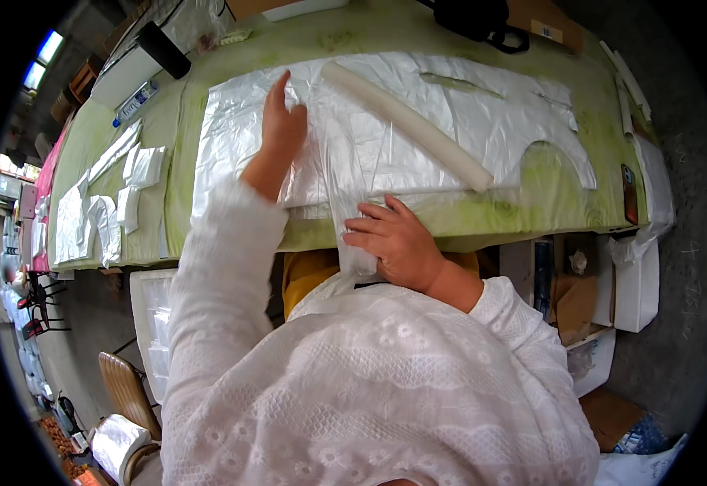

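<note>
A thin, shiny white plastic garment lies spread on the table, with a slit near its far side and a curved cut-out at the right. Over its left part runs a folded translucent plastic strip, its near end hanging past the table edge toward my lap. My left hand rests on the plastic left of the strip, index finger stretched away from me and thumb apart. Fingers spread, my right hand lies over the strip's near end. A pale tube lies diagonally across the garment.
The green patterned cloth covers the table. At left are folded white plastic pieces, a water bottle and a black cylinder. A phone lies at the right edge, a black bag at the back.
</note>
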Demonstrator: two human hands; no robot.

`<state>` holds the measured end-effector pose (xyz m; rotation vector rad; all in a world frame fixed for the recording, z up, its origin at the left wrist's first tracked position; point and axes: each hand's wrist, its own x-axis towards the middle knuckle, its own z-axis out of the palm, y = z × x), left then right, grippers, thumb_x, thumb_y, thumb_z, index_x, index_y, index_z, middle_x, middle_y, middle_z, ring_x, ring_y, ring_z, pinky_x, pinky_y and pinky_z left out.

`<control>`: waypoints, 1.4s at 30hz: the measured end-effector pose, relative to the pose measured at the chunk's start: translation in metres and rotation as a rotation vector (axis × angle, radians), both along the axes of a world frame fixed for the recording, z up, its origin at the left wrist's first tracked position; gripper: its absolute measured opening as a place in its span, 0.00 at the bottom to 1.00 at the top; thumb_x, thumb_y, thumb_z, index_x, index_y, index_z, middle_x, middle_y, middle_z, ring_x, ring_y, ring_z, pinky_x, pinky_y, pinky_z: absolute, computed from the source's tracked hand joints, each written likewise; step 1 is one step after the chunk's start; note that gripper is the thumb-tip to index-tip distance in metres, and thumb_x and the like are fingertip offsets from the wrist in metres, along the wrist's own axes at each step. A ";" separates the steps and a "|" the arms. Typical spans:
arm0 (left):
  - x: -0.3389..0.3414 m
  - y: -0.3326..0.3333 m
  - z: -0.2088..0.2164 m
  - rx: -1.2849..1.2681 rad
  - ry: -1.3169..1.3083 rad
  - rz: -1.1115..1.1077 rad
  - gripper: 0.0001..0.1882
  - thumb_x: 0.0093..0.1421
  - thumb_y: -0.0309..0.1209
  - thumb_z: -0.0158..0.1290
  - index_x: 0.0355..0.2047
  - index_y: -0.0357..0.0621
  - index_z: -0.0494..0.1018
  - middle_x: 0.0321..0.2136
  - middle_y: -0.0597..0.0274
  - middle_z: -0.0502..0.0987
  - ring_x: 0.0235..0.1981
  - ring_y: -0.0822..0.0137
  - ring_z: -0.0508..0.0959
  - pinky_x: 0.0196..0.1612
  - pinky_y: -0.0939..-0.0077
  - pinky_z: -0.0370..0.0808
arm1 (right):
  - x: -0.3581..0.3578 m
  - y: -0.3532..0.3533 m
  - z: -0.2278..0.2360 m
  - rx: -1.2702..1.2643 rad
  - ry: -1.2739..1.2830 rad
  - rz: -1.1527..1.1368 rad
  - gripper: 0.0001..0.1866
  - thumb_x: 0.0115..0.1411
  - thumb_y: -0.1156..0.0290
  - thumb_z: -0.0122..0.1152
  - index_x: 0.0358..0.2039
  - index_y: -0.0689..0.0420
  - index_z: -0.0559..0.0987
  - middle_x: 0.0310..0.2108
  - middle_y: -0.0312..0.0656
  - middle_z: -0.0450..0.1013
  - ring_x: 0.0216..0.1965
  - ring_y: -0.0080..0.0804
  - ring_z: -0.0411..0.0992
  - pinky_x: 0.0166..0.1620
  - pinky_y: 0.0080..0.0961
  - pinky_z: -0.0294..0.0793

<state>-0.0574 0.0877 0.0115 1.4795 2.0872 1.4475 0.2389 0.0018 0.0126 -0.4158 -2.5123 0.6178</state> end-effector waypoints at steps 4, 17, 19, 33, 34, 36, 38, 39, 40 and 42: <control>0.031 -0.115 0.000 -0.006 0.115 -0.579 0.43 0.45 0.16 0.51 0.67 0.41 0.62 0.64 0.47 0.66 0.67 0.46 0.63 0.71 0.57 0.57 | -0.003 0.001 0.003 -0.137 0.051 -0.027 0.18 0.52 0.79 0.60 0.44 0.51 0.84 0.50 0.38 0.78 0.59 0.44 0.70 0.64 0.50 0.64; 0.074 -0.151 0.003 -0.213 0.397 -0.476 0.23 0.56 0.23 0.54 0.53 0.52 0.79 0.64 0.59 0.72 0.70 0.49 0.62 0.72 0.43 0.51 | -0.016 0.024 0.008 -0.090 0.188 -0.012 0.10 0.54 0.77 0.63 0.38 0.54 0.80 0.43 0.40 0.77 0.47 0.45 0.73 0.53 0.40 0.71; 0.070 -0.149 0.001 -0.213 0.280 -0.444 0.18 0.58 0.25 0.56 0.50 0.49 0.79 0.62 0.58 0.73 0.68 0.48 0.64 0.71 0.44 0.53 | -0.018 0.038 0.009 -0.191 0.143 -0.032 0.07 0.56 0.72 0.63 0.35 0.57 0.79 0.36 0.43 0.78 0.43 0.47 0.75 0.48 0.40 0.73; 0.074 -0.128 -0.001 -0.176 0.409 -0.106 0.13 0.59 0.39 0.62 0.39 0.46 0.80 0.44 0.64 0.78 0.47 0.55 0.75 0.54 0.57 0.68 | -0.072 0.088 0.032 -0.603 -0.425 -0.414 0.18 0.65 0.58 0.55 0.40 0.62 0.81 0.37 0.54 0.79 0.40 0.53 0.78 0.45 0.43 0.75; 0.074 -0.127 -0.001 -0.186 0.394 -0.110 0.16 0.59 0.40 0.62 0.44 0.47 0.79 0.47 0.63 0.77 0.50 0.54 0.74 0.56 0.56 0.67 | -0.075 0.089 0.033 -0.576 -0.442 -0.401 0.18 0.65 0.59 0.55 0.41 0.62 0.81 0.38 0.54 0.80 0.42 0.53 0.78 0.46 0.43 0.75; 0.076 -0.125 0.003 -0.141 0.449 -0.174 0.26 0.58 0.44 0.62 0.54 0.48 0.74 0.55 0.59 0.73 0.58 0.52 0.70 0.62 0.54 0.63 | -0.078 0.090 0.031 -0.518 -0.467 -0.388 0.18 0.65 0.59 0.54 0.42 0.61 0.81 0.41 0.53 0.80 0.44 0.52 0.78 0.48 0.43 0.75; 0.085 -0.122 0.014 -0.025 0.583 -0.300 0.36 0.59 0.49 0.61 0.64 0.48 0.67 0.64 0.55 0.67 0.68 0.49 0.63 0.69 0.51 0.56 | -0.079 0.090 0.028 -0.456 -0.482 -0.396 0.17 0.65 0.59 0.54 0.43 0.60 0.81 0.43 0.52 0.80 0.45 0.52 0.78 0.49 0.43 0.76; 0.087 -0.119 0.009 -0.120 0.580 -0.317 0.41 0.59 0.52 0.60 0.66 0.47 0.63 0.67 0.53 0.63 0.70 0.49 0.58 0.71 0.50 0.51 | -0.078 0.090 0.028 -0.478 -0.476 -0.416 0.18 0.65 0.59 0.54 0.44 0.59 0.80 0.43 0.51 0.80 0.46 0.51 0.78 0.49 0.43 0.76; 0.089 -0.116 0.004 -0.218 0.579 -0.328 0.45 0.58 0.56 0.59 0.69 0.46 0.59 0.70 0.51 0.59 0.73 0.49 0.53 0.73 0.49 0.46 | -0.079 0.089 0.030 -0.498 -0.469 -0.429 0.18 0.65 0.59 0.55 0.46 0.59 0.80 0.44 0.51 0.80 0.46 0.51 0.78 0.49 0.43 0.76; 0.087 -0.111 0.000 -0.344 0.591 -0.334 0.51 0.58 0.61 0.57 0.72 0.43 0.54 0.73 0.48 0.53 0.75 0.49 0.48 0.75 0.47 0.41 | -0.078 0.084 0.030 -0.509 -0.405 -0.466 0.18 0.64 0.60 0.56 0.48 0.59 0.79 0.41 0.49 0.80 0.44 0.48 0.78 0.48 0.42 0.76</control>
